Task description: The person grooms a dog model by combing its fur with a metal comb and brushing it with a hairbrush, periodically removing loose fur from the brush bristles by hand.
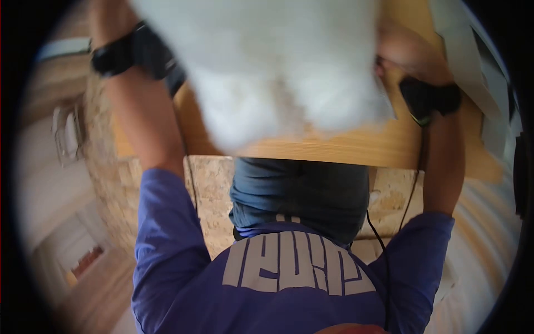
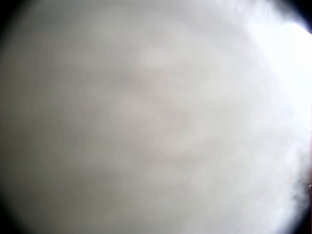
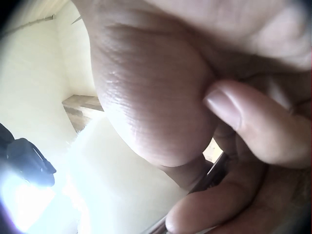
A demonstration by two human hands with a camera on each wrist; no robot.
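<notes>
A large white fluffy, fur-like piece (image 1: pixel 267 72) spans the top of the head view, blurred, above the wooden table. It fills the left wrist view as a pale blur. My left hand (image 1: pixel 111 14) is at its left side, cut off by the top edge, its fingers out of sight. At the right side of the white piece is my right hand (image 1: pixel 410 51). In the right wrist view its curled fingers (image 3: pixel 263 124) grip a thin dark strip (image 3: pixel 202 181) with a shiny edge, beside a pale surface. What the strip belongs to, I cannot tell.
The wooden table (image 1: pixel 334 149) has its near edge just in front of my lap. Black wrist straps (image 1: pixel 431 99) trail cables down along both arms. Pale panels (image 1: pixel 473 67) stand to the right, and a white wall (image 3: pixel 34 73) shows in the right wrist view.
</notes>
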